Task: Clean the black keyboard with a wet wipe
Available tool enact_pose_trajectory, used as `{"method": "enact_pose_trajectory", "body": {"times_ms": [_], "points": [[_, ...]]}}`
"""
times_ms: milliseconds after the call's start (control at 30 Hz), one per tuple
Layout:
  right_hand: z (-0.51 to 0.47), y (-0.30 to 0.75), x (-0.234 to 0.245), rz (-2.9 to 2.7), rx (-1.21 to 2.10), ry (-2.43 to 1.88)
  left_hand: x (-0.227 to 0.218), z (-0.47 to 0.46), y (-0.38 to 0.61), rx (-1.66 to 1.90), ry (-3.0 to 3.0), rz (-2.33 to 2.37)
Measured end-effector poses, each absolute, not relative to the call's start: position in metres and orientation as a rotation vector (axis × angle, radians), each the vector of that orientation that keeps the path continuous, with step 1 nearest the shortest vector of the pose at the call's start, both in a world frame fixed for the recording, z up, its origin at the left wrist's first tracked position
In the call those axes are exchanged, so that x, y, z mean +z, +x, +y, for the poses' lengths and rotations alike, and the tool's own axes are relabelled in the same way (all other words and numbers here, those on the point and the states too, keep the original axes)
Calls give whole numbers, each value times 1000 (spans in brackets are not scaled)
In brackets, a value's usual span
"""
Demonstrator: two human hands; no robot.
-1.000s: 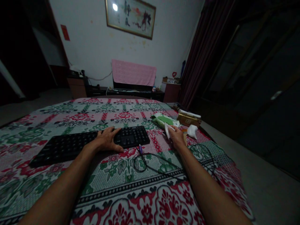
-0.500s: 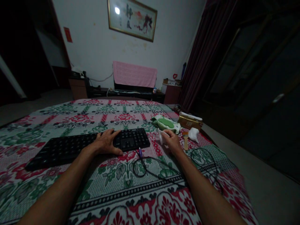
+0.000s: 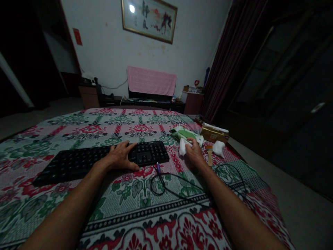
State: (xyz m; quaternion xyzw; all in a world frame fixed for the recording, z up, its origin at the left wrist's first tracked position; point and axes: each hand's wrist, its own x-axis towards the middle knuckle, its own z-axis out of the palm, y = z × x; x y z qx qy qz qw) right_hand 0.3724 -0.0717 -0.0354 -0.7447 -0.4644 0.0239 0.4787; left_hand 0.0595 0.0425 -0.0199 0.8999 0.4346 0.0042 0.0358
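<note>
A black computer keyboard (image 3: 85,160) lies slanted across the tablecloth. My left hand (image 3: 121,157) spans it right of its middle, fingers over the far edge and thumb at the near edge, gripping it. My right hand (image 3: 194,152) is closed on a crumpled white wipe (image 3: 182,146), held just right of the keyboard's end. Behind that hand lies a green and white wet-wipe pack (image 3: 186,133), partly hidden by it. A brush (image 3: 209,156) with a wooden handle lies to the hand's right, beside a white wad (image 3: 219,148).
A gold tissue box (image 3: 214,133) stands near the table's right edge. A black cable (image 3: 177,194) with a purple plug (image 3: 158,168) loops over the patterned tablecloth (image 3: 140,218) in front of the keyboard. A pink towel (image 3: 152,80) hangs beyond the table.
My right hand has lifted slightly, and the wipe in it now looks bunched up rather than thin and edge-on. My left hand stays on the keyboard. The view has shifted slightly.
</note>
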Motion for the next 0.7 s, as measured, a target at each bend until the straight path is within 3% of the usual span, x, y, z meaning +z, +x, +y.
{"method": "enact_pose_trajectory", "body": {"times_ms": [700], "points": [[-51, 418, 4, -1238, -330, -2031, -20, 41, 59, 50, 2780, 1332]]}}
